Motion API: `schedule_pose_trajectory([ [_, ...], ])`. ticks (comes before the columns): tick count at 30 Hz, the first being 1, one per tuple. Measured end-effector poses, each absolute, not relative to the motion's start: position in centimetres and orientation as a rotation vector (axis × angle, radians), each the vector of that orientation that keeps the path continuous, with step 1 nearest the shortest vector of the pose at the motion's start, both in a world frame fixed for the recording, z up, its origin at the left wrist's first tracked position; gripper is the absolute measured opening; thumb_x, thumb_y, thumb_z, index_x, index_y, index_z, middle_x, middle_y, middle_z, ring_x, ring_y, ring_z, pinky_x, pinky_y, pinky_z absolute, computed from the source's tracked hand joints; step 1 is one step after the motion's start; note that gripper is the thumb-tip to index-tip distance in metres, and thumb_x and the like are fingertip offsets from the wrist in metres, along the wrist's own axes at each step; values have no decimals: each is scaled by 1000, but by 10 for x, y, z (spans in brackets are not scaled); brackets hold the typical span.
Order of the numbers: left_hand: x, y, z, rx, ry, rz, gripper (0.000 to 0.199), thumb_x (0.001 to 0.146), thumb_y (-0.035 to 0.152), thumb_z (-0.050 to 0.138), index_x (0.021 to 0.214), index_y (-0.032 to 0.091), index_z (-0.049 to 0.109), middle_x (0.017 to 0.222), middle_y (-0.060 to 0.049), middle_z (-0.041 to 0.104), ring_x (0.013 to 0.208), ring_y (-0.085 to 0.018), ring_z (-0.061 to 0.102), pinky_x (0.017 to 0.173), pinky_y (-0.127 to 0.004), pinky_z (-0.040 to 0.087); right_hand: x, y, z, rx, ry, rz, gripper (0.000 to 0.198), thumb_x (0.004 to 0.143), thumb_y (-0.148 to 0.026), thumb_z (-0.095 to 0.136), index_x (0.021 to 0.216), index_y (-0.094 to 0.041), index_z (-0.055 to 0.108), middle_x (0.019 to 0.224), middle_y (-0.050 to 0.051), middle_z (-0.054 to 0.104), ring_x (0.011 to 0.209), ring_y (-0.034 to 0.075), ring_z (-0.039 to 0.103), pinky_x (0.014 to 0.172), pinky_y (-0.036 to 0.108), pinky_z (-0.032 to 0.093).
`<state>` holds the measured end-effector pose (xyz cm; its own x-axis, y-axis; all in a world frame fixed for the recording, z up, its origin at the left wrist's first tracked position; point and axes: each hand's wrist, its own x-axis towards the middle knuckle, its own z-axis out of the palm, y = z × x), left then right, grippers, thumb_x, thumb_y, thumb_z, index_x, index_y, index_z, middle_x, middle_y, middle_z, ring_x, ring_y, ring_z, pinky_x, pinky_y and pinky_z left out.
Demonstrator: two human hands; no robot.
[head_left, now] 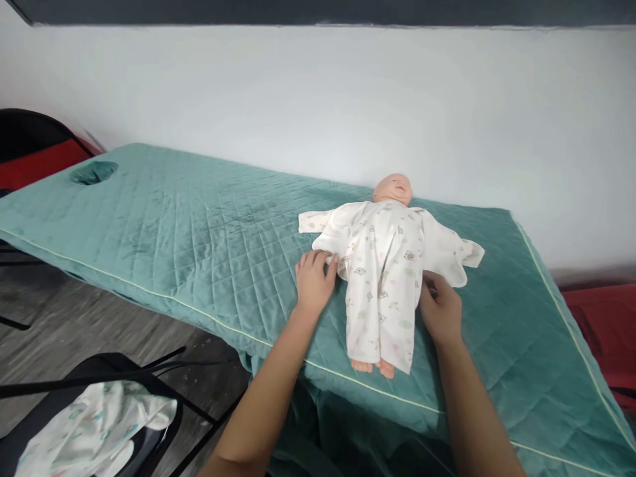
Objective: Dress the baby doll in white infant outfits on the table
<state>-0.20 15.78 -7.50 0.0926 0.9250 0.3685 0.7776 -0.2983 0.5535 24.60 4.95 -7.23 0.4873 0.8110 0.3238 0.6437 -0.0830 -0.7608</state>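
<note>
A baby doll [392,190] lies on its back, head toward the wall and bare feet toward me. Pale printed baby trousers [382,291] cover its legs and reach high up its front. A white baby shirt [342,228] is spread to both sides, its front flaps turned outward and the printed sleeves stretched out. At the shirt's lower edge on the left, my left hand [315,281] is closed, thumb and fingers pinching the hem. My right hand [441,308] is curled closed at the opposite lower hem, beside the trousers; its fingertips are partly hidden.
Under the doll is a long bed with a quilted green cover [213,232] and a face hole [94,173] at its far left. A white wall [248,99] runs behind. A black folding chair [154,434] at lower left holds a printed cloth [99,424]. A red chair [603,324] stands right.
</note>
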Motion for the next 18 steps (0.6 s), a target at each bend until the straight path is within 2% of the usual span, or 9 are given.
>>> schedule_pose_trajectory([
  [3, -5, 174, -75, 2012, 2001, 944, 47, 95, 48, 52, 129, 17, 59, 130, -16, 63, 126, -33, 53, 102, -47, 42, 263, 53, -66, -1823, -1175, 167, 35, 89, -43, 55, 107, -17, 70, 97, 10, 74, 86, 23, 67, 82, 36, 52],
  [5, -7, 186, -74, 2004, 2105, 862, 52, 92, 47, 56, 132, 13, 56, 135, -19, 59, 131, -36, 48, 104, -50, 41, 283, 55, -60, -1937, -1180, 81, 39, 88, -44, 53, 111, -16, 68, 99, 11, 72, 86, 24, 67, 83, 38, 52],
  [7, -8, 195, -73, 2017, 2148, 801, 47, 89, 45, 60, 125, 14, 61, 137, -19, 57, 132, -38, 47, 104, -52, 40, 304, 55, -55, -2161, -1167, -13, 45, 88, -47, 51, 115, -15, 66, 106, 15, 69, 92, 28, 66, 83, 42, 51],
  [9, -8, 201, -71, 1997, 2142, 787, 32, 88, 40, 62, 110, 17, 67, 133, -17, 59, 129, -38, 49, 103, -52, 41, 321, 56, -53, -2412, -1135, -37, 49, 88, -53, 48, 114, -14, 65, 113, 20, 67, 99, 33, 63, 84, 47, 48],
  [11, -7, 204, -68, 1951, 2025, 838, 17, 89, 33, 60, 96, 19, 68, 124, -14, 65, 123, -35, 54, 101, -51, 42, 334, 58, -53, -2576, -1095, 59, 50, 86, -58, 49, 104, -15, 66, 108, 21, 67, 98, 37, 62, 80, 48, 47],
  [14, 1, 198, -53, 1753, 1648, 1126, 16, 94, 30, 52, 98, 20, 63, 111, -10, 70, 110, -27, 64, 97, -43, 48, 340, 68, -48, -2496, -1015, 266, 37, 78, -54, 58, 83, -18, 63, 82, 13, 66, 81, 31, 61, 73, 42, 45],
  [16, 12, 186, -35, 1668, 1340, 1349, 19, 98, 33, 47, 105, 20, 59, 116, -9, 71, 110, -22, 66, 97, -38, 51, 333, 76, -36, -2329, -950, 281, 28, 75, -47, 59, 78, -19, 58, 74, 7, 62, 73, 25, 58, 69, 37, 44],
  [18, 26, 170, -16, 1807, 1044, 1406, 18, 99, 33, 47, 106, 21, 57, 126, -9, 68, 118, -20, 64, 101, -37, 50, 315, 81, -17, -2099, -941, 217, 23, 77, -43, 57, 81, -21, 55, 78, 4, 61, 73, 21, 57, 68, 34, 44],
])
